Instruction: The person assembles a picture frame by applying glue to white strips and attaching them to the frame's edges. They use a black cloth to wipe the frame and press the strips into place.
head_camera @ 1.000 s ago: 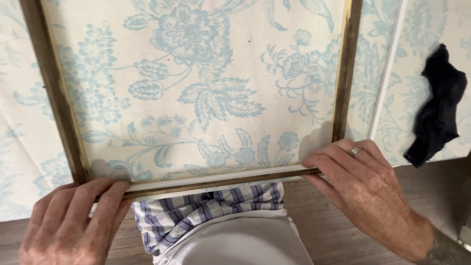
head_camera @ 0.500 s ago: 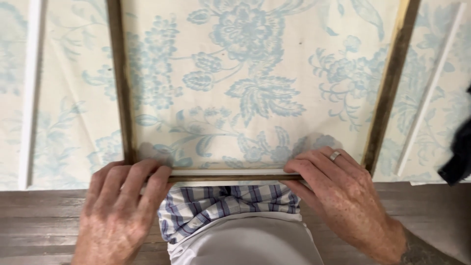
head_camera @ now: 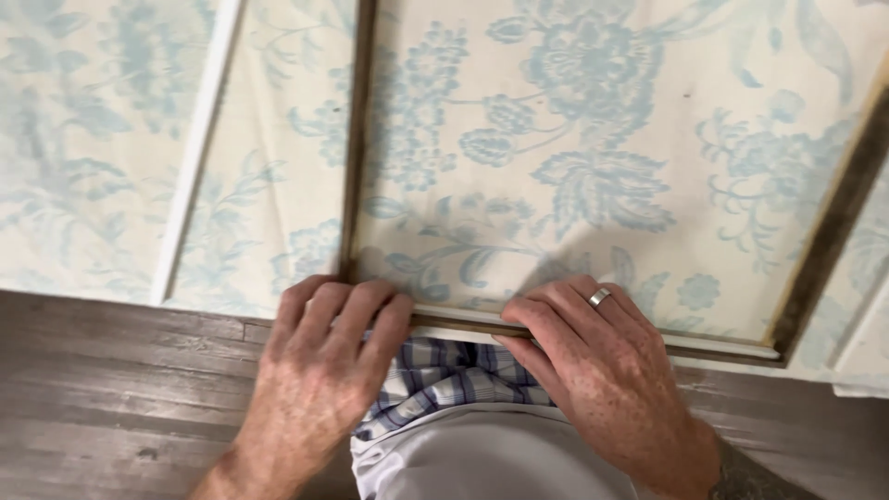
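Shift: both hands sit closer together than a moment ago.
Left hand (head_camera: 319,375): fingers curled over the frame's near rail (head_camera: 472,326), by its left corner.
Right hand (head_camera: 607,375): pressed flat on the same rail, equally near.
Rail axis: left-right, directly ahead.
Floral fabric (head_camera: 574,139): stretched beyond.

head cam | looks steeply down | close above floral panel (head_camera: 556,139) and floor (head_camera: 111,389)

No packages, labels, signs or screens show in this view, from twelve o'clock round to six.
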